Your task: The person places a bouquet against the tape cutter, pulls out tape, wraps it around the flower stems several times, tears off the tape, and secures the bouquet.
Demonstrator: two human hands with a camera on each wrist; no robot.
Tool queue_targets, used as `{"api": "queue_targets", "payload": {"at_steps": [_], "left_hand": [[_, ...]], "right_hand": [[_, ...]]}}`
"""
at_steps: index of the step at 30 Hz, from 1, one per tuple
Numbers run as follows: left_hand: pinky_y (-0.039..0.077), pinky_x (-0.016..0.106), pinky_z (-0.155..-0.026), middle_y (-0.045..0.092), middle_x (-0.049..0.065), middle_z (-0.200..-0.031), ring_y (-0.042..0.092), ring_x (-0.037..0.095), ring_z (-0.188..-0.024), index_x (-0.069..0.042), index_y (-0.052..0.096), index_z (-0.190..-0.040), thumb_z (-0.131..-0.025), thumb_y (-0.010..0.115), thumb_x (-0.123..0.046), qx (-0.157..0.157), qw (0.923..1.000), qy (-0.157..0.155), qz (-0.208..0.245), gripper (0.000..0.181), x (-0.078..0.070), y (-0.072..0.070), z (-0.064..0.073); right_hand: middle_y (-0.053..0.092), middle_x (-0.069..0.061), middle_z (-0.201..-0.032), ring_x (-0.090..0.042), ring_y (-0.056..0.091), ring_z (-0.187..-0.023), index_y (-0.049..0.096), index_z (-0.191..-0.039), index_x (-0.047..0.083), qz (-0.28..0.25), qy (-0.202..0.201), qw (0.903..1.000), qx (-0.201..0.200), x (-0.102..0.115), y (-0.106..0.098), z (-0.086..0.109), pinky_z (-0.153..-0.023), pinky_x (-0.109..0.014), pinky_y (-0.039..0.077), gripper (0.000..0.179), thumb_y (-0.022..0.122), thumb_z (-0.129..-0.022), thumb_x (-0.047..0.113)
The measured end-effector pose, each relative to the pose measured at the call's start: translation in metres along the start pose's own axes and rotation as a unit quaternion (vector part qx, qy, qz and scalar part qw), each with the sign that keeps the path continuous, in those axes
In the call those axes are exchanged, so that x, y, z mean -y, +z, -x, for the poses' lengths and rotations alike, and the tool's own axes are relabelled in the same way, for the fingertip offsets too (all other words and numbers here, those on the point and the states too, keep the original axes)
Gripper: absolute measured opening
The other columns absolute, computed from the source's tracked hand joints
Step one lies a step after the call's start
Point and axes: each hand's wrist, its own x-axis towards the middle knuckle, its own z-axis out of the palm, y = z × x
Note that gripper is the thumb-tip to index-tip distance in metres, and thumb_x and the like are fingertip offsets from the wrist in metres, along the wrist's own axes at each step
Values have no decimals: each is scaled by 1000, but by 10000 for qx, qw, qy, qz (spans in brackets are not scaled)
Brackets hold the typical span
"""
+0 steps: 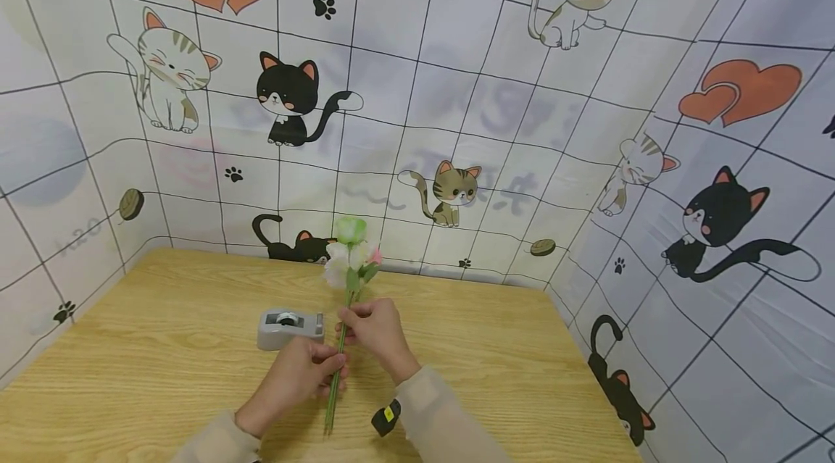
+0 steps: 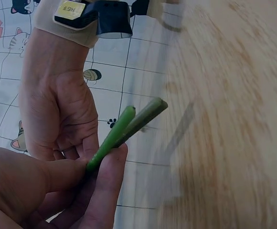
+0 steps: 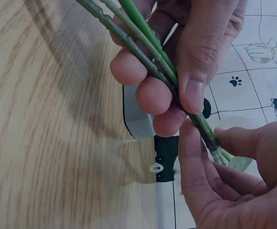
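A small bunch of flowers with green, white and pink blooms (image 1: 349, 253) is held upright over the table. Lower down its green stems (image 3: 143, 50), my left hand (image 1: 303, 372) pinches them between thumb and fingers. Higher up, below the leaves, the right hand (image 1: 381, 332) grips the same stems with thumb and fingertips. In the right wrist view, a clear shiny patch like tape (image 3: 215, 153) shows on the stems by the right fingers. Cut stem ends (image 2: 145, 112) stick out past the left hand. Just left of the flowers, a grey tape dispenser (image 1: 290, 329) stands on the table.
The wooden table (image 1: 502, 369) spreads under both hands. Behind it and at the sides hangs a white gridded cloth (image 1: 391, 86) printed with cats and hearts. A black wrist camera (image 1: 386, 418) is worn at the right sleeve.
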Motion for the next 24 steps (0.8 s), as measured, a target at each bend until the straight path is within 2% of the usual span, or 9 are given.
{"api": "queue_targets", "payload": {"at_steps": [7,10,16,24], "left_hand": [[68,30,-60,87,9,-83,79,12,-69,-3,90,-95,-112,79,-12,-455,9979,-15,-457,23,-2,2,1],[69,31,-62,87,10,-84,81,14,-70,-2,91,-96,-111,80,-11,-508,9977,44,-451,20,-1,3,1],[69,28,-61,87,9,-83,83,16,-70,-3,91,-96,-109,82,-11,-603,9969,44,-503,18,-1,4,0],[69,30,-61,87,8,-85,83,18,-69,-2,91,-101,-108,85,-14,-696,9963,-45,-507,15,3,6,-2]], "right_hand": [[88,-19,-93,-17,87,-75,87,-112,-5,-33,186,9998,-103,0,3,0,-79,-40,75,21,82,-111,16],[88,-20,-92,-16,86,-74,86,-113,-7,-63,171,9998,-106,0,4,0,-77,-38,75,22,80,-111,14],[88,-18,-92,-24,89,-79,85,-112,-10,-64,127,9999,-50,-2,4,-1,-74,-32,74,22,75,-113,10],[88,-14,-92,-23,89,-83,87,-109,-8,-140,269,9995,62,-3,4,-1,-82,-40,76,23,76,-113,12]]}}
